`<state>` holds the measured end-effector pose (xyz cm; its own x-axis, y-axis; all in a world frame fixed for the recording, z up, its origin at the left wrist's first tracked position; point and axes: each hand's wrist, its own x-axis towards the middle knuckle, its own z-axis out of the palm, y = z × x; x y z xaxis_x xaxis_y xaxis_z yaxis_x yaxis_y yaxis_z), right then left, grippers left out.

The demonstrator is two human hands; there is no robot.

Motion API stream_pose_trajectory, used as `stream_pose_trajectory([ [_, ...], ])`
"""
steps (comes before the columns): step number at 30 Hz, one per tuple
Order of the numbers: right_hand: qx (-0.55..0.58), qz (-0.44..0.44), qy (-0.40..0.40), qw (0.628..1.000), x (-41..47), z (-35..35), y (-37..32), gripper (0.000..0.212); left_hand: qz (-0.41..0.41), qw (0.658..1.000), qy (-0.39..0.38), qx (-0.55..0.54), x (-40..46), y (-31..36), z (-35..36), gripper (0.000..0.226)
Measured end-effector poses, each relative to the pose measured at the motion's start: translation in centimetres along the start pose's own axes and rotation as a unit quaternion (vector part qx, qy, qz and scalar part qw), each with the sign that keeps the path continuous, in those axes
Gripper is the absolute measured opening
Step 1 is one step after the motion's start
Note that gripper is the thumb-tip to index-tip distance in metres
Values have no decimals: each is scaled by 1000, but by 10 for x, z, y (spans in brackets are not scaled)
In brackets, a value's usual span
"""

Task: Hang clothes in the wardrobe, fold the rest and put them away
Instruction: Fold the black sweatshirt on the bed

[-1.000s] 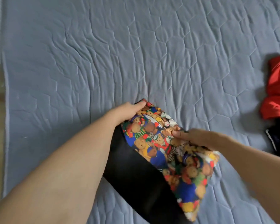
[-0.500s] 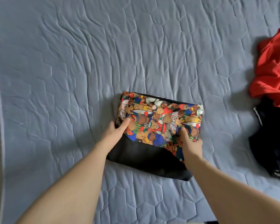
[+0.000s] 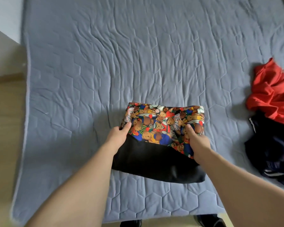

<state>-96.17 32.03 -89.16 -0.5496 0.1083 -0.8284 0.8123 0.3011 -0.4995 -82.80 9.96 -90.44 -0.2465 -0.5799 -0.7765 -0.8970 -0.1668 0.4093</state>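
My left hand (image 3: 117, 134) and right hand (image 3: 197, 141) each pinch a side edge of the folded teddy-bear-print garment (image 3: 162, 126) lying on the grey quilted bed (image 3: 138, 63), beside red clothing (image 3: 272, 97).

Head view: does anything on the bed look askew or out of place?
The folded teddy-bear print garment lies slightly askew: the print layer's lower edge slants across the black part. Both hands grip it. At the right edge, a red garment and a dark garment sit crumpled, unfolded.
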Motion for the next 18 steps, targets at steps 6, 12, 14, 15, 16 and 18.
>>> stream_pose_trajectory([
  [6,-142,-85,4,986,-155,11,-61,39,-16,996,32,-85,-129,-1,-111,57],
  [12,-221,-139,-5,965,-325,27,-87,35,-27,988,92,-125,-266,-26,-230,59],
  [14,-223,-149,-25,963,-372,35,-90,39,-26,984,119,-131,-307,-36,-263,63],
  [15,-224,-153,-39,962,-392,41,-90,43,-30,981,137,-131,-325,-42,-279,66],
  [16,-236,-165,-60,956,-418,48,-91,46,-35,976,164,-139,-343,-50,-296,71],
  [18,-264,-184,-97,942,-456,64,-92,51,-46,964,202,-165,-373,-67,-324,75],
])
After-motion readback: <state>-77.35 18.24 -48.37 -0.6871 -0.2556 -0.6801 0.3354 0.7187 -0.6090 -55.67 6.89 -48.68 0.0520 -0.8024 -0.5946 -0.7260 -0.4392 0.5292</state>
